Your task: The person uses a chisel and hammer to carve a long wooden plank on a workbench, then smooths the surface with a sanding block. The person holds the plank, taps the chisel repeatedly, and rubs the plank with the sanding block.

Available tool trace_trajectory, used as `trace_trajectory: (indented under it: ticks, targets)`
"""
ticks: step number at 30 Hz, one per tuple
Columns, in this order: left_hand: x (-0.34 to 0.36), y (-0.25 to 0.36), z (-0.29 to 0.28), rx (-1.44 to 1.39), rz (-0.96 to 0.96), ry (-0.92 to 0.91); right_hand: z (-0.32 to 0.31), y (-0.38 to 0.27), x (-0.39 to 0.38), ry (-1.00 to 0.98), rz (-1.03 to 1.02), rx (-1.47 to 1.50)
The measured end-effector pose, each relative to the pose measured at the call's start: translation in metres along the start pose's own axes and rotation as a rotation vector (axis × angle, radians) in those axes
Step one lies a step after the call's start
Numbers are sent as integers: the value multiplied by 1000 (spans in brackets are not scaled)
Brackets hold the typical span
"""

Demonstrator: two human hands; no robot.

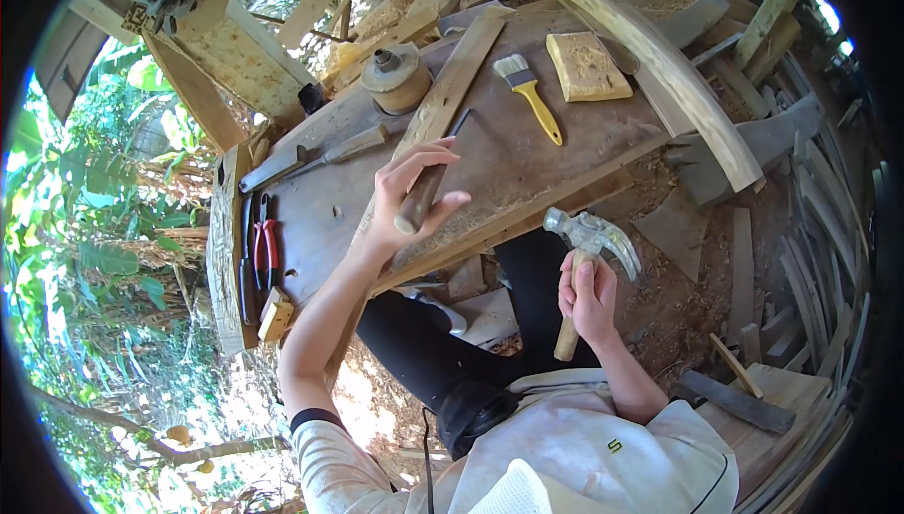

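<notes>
White mesh fabric lies nearest; the left hand loosely cradles a wooden-handled tool over the tabletop; just off its near edge, the right hand grips a claw hammer.

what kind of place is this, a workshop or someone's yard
Probably an outdoor woodworking shop: the right hand holds a claw hammer, pliers lie on a worn wooden bench, and wood offcuts are on the ground, with green plants beyond.
</notes>
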State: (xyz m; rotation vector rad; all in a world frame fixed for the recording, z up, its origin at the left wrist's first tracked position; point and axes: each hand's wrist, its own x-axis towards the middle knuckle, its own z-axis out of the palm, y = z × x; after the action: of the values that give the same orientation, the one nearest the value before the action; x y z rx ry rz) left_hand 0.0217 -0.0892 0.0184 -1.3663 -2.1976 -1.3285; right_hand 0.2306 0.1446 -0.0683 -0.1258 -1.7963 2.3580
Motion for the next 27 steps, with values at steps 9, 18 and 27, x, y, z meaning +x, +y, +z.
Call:
trace_trajectory:
  ticks: [9,18,27]
  targets:
    - [-1,3,40,16,78,211,4,0,-2,-7,31,26]
    - [9,0,39,81,196,145,10,1,2,-38,24,0]
    - [12,0,72,-103,192,270,13,3,-2,-48,63,43]
